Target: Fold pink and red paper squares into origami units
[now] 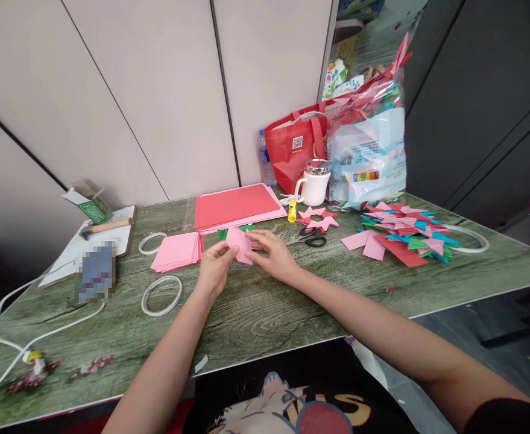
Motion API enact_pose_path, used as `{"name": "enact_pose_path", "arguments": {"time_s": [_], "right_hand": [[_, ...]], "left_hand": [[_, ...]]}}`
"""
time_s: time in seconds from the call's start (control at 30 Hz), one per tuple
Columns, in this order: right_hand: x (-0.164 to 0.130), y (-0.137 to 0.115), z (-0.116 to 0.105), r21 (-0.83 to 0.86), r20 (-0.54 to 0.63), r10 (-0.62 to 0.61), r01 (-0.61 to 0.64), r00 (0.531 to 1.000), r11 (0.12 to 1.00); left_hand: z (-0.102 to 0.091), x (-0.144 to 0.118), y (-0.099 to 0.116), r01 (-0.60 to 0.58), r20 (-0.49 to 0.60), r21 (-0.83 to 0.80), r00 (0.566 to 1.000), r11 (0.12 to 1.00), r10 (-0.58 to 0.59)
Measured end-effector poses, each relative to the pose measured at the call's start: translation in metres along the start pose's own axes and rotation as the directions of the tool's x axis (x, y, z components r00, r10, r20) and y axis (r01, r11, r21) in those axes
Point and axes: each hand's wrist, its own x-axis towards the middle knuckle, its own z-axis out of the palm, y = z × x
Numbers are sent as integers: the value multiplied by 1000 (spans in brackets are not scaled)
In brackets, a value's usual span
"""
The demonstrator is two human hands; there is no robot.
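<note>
Both hands grip a pink paper [240, 243] just above the surface [255, 313]: the left hand [214, 268] pinches its near edge, the right hand [274, 253] clamps its far side. Left of the paper lies a pink stack [177, 251]; behind it, red sheets [234, 206]. Scissors [310, 237] lie right of it, and farther right a heap of folded pieces [403, 235].

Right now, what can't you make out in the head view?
- Flat blue-grey object left of the pink paper stack: pixelated, unreadable.
- Folded pink paper piece: its lower edges hidden by the left hand and right hand.
- Clear plastic bag: contents a jumble, labels too small.
- White cable: cut off at the left edge.
</note>
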Motion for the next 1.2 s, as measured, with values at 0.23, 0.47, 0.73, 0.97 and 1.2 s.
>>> {"name": "enact_pose_path", "arguments": {"time_s": [0.23, 0.47, 0.73, 0.97, 1.2], "right_hand": [[-1, 0, 2, 103, 34, 16, -20, 999, 994], [-1, -5, 3, 165, 121, 46, -66, 992, 984], [1, 2, 4, 289, 139, 207, -240, 968, 927], [5, 3, 2, 467, 61, 346, -333, 936, 819], [4, -5, 2, 510, 77, 414, -392, 907, 766]], "left_hand": [[2, -2, -1, -11, 102, 24, 995, 1000, 9], [-1, 0, -6, -104, 64, 199, 994, 974, 93], [-6, 2, -10, -314, 69, 522, 942, 793, 327], [-4, 3, -9, -210, 60, 440, 977, 873, 205], [-2, 0, -8, -156, 66, 440, 988, 884, 142]]}}
